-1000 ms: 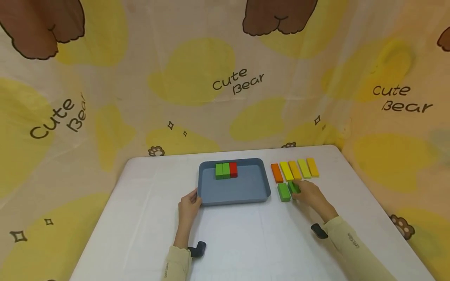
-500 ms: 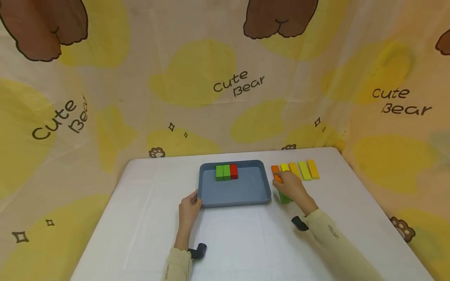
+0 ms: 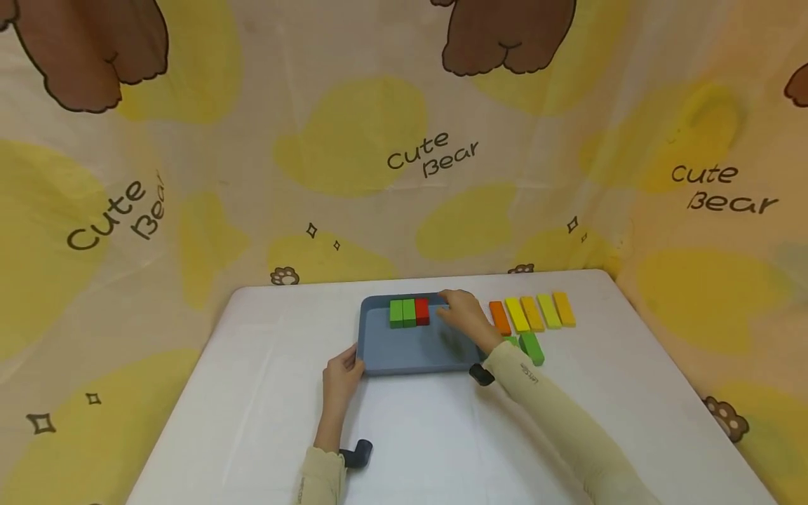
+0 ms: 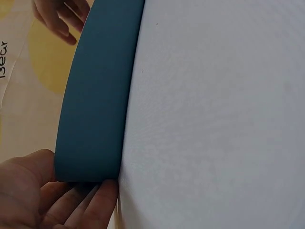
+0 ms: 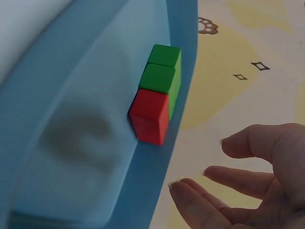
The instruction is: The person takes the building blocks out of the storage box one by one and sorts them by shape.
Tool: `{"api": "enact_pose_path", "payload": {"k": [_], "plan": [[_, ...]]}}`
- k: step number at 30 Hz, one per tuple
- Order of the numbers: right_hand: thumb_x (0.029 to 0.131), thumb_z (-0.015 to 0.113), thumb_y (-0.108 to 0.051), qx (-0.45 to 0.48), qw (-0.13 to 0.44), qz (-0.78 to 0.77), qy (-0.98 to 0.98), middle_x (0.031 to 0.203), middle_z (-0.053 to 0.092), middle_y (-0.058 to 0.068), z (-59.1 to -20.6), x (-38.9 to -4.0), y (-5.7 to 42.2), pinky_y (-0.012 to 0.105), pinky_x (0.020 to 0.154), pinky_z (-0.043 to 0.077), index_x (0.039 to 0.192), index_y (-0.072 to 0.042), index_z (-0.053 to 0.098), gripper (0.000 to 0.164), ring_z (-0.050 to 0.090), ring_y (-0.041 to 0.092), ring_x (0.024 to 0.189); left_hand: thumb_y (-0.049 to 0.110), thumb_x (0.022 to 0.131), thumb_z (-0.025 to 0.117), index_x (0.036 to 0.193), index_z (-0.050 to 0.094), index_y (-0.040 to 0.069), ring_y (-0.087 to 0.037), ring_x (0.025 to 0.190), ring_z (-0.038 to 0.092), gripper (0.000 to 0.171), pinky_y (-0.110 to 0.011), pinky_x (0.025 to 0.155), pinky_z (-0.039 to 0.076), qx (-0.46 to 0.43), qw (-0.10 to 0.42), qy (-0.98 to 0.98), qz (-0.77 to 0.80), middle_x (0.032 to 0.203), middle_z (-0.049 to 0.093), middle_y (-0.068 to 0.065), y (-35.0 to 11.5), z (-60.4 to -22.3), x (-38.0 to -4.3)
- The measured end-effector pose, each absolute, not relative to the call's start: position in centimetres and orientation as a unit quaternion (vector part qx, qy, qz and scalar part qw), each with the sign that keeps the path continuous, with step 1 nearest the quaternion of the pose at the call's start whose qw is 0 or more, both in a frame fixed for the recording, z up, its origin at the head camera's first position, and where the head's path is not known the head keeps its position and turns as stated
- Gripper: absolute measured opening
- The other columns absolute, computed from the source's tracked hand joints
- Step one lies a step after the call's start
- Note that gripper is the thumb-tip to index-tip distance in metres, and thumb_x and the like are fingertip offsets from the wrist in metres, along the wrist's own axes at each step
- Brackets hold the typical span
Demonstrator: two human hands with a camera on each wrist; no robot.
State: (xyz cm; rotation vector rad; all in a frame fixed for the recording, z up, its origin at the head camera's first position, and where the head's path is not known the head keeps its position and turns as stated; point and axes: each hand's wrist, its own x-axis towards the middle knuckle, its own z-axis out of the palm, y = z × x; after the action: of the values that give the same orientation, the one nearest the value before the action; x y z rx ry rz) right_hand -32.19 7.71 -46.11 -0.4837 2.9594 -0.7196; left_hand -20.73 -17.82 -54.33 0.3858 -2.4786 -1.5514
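A shallow blue-grey tray (image 3: 391,354) lies on the table with three blocks at its back wall: two green blocks (image 3: 396,314) side by side and a red block (image 3: 421,313) against them. My left hand (image 3: 341,375) grips the tray's front left corner; the left wrist view has the thumb at the upper edge and fingers curled against the lower edge. My right hand (image 3: 467,317) is over the tray's right side, right of the red block. In the right wrist view its fingers (image 5: 200,205) are spread apart, with nothing between them.
Right of the tray, an orange block (image 3: 500,318), a yellow block (image 3: 517,315) and several yellowish blocks stand in a row. In front of them lie a green block (image 3: 532,348) and another green block (image 3: 510,342), mostly behind the right sleeve.
My right hand has let go of the right-hand green block and moved left, past the orange block, to above the tray. The left hand has stayed at the tray's corner.
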Motion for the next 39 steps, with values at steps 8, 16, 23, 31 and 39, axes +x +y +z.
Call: {"api": "enact_pose_path", "payload": {"k": [8, 16, 23, 31, 39], "plan": [[0.092, 0.06, -0.019, -0.142, 0.075, -0.226, 0.961, 0.121, 0.068, 0.017, -47.2, -33.7, 4.9, 0.044, 0.096, 0.054, 0.124, 0.004, 0.063, 0.039, 0.064, 0.03, 0.107, 0.007, 0.087, 0.057, 0.13, 0.06, -0.002, -0.037, 0.113, 0.066, 0.044, -0.039, 0.09, 0.059, 0.128, 0.093, -0.836, -0.525, 0.124, 0.065, -0.023, -17.5, -54.9, -20.2], [0.088, 0.062, -0.017, -0.143, 0.058, -0.203, 0.967, 0.082, 0.064, 0.009, -48.5, -34.8, 3.3, 0.03, 0.062, 0.041, 0.095, -0.001, 0.066, 0.019, 0.049, 0.02, 0.072, 0.008, 0.087, 0.058, 0.13, 0.061, -0.001, -0.036, 0.111, 0.067, 0.043, -0.04, 0.089, 0.059, 0.125, 0.103, -0.834, -0.528, 0.122, 0.066, -0.023, -17.3, -54.6, -20.2], [0.088, 0.067, -0.019, -0.135, 0.069, -0.209, 0.966, 0.09, 0.067, 0.011, -48.3, -35.0, 2.8, 0.033, 0.069, 0.048, 0.106, 0.001, 0.067, 0.027, 0.054, 0.021, 0.077, 0.009, 0.087, 0.058, 0.129, 0.061, -0.002, -0.036, 0.111, 0.066, 0.043, -0.039, 0.089, 0.059, 0.131, 0.104, -0.835, -0.525, 0.123, 0.065, -0.023, -17.4, -54.3, -20.3], [0.084, 0.072, -0.018, -0.131, 0.067, -0.21, 0.967, 0.086, 0.066, 0.009, -48.1, -35.2, 2.4, 0.031, 0.066, 0.048, 0.1, 0.0, 0.067, 0.025, 0.054, 0.021, 0.075, 0.009, 0.088, 0.058, 0.129, 0.062, 0.0, -0.035, 0.112, 0.067, 0.042, -0.039, 0.091, 0.058, 0.135, 0.106, -0.836, -0.521, 0.123, 0.065, -0.021, -17.6, -54.2, -20.5], [0.081, 0.076, -0.018, -0.141, 0.057, -0.218, 0.964, 0.094, 0.07, 0.012, -48.1, -35.3, 2.5, 0.035, 0.073, 0.054, 0.109, 0.002, 0.069, 0.035, 0.058, 0.022, 0.079, 0.009, 0.088, 0.058, 0.129, 0.062, -0.001, -0.035, 0.11, 0.067, 0.042, -0.039, 0.089, 0.059, 0.134, 0.106, -0.836, -0.521, 0.122, 0.066, -0.022, -17.7, -54.3, -20.6]]}}
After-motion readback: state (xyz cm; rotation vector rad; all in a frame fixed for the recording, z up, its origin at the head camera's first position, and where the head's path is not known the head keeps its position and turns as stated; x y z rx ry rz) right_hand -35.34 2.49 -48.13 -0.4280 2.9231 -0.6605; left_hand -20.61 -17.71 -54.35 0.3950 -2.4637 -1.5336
